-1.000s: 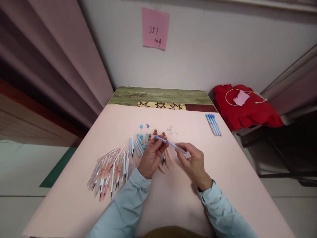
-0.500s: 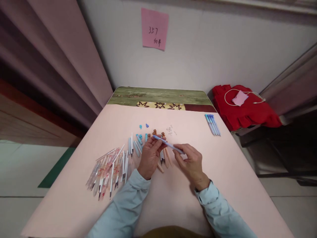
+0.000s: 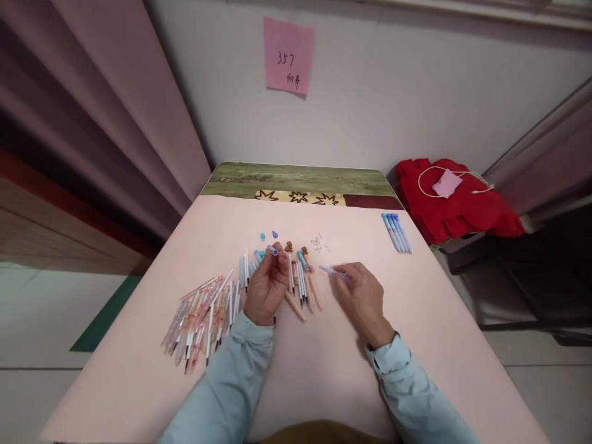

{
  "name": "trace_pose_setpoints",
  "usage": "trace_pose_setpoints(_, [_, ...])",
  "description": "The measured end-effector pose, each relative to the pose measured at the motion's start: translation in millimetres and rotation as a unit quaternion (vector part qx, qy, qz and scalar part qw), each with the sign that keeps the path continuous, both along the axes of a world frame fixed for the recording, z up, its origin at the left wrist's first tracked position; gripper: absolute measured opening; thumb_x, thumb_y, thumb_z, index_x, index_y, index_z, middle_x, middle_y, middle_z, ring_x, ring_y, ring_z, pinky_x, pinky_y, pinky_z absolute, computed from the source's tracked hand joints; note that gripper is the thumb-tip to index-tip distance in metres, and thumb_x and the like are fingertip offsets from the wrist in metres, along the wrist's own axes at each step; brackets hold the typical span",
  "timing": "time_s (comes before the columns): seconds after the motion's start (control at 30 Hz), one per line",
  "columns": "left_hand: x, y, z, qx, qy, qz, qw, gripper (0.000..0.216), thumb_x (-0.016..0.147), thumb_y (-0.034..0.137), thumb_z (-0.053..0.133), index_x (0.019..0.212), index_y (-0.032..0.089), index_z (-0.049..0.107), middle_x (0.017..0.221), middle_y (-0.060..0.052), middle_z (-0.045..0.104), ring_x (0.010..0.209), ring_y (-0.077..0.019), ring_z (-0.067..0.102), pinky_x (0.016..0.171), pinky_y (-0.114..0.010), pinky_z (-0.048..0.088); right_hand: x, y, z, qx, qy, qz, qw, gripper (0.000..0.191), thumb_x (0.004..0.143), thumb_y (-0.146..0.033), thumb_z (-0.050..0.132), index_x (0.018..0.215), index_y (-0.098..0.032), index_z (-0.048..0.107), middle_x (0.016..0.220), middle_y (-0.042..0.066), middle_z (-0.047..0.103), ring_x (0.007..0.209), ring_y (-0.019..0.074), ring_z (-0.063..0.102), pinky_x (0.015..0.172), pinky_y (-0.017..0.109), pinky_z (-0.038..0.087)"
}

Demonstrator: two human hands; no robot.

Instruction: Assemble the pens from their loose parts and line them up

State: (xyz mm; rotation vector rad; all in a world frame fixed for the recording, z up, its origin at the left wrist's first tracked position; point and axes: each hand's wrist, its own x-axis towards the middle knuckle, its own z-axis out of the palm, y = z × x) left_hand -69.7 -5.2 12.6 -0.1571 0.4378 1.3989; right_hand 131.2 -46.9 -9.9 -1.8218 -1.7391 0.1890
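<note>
A short blue-violet pen barrel section (image 3: 272,250) is pinched in the fingers of my left hand (image 3: 265,290), its round end tilted up toward me. My right hand (image 3: 363,299) grips a slim pale-violet pen barrel (image 3: 328,269) whose free end points left; the rest is hidden by the fingers. The two pieces are apart. Between the hands lie white refills (image 3: 301,287), peach barrels (image 3: 315,291) and a blue barrel section (image 3: 303,260). Just beyond are brown bear-like caps (image 3: 289,246) and tiny clear springs or clips (image 3: 317,243).
A heap of pink-printed clear barrels and refills (image 3: 197,317) spreads at the left of the pink-covered table (image 3: 324,370). Several assembled blue pens (image 3: 396,233) lie side by side at the right. Two small blue caps (image 3: 268,235) sit farther back. Red cloth (image 3: 481,213) rests beyond the right edge.
The violet pen held across both hands has come apart into two pieces. My left hand has moved left and toward me with one piece; my right hand has shifted slightly right with the other.
</note>
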Motion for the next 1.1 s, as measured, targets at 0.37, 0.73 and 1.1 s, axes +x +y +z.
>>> trace_pose_setpoints(0.37, [-3,-4,-3.5,0.055,-0.019,0.002,0.998,0.029,0.102,0.019,0.038,0.097,0.013,0.066,0.086,-0.005,0.069,0.074,-0.0061,0.065,0.067,-0.012,0.055,2,5,-8.8,-0.015,-0.050,0.010,0.999,0.017,0.085,-0.032,0.063,0.093,-0.023,0.075,0.085,0.003,0.070,0.079,0.0183,0.062,0.068,0.028,0.037])
trace_pose_setpoints(0.73, [-4,-4,-1.6,0.066,-0.013,0.000,0.998,0.033,0.104,0.021,0.033,0.107,0.013,0.065,0.081,-0.005,0.068,0.069,-0.0057,0.065,0.063,-0.012,0.055,-17,-7,-3.6,0.047,0.002,0.083,0.995,0.012,0.088,-0.026,0.061,0.084,-0.022,0.071,0.082,0.002,0.069,0.080,0.0170,0.060,0.075,0.027,0.039])
trace_pose_setpoints(1.1, [-7,-4,5.0,0.073,0.005,0.024,0.997,0.025,0.102,0.021,0.040,0.105,0.013,0.064,0.080,-0.003,0.069,0.065,-0.0039,0.063,0.061,-0.011,0.054,-47,15,32.7,-0.048,-0.054,0.091,0.993,0.018,0.092,-0.031,0.056,0.094,-0.026,0.074,0.088,0.001,0.071,0.077,0.0151,0.064,0.063,0.024,0.038])
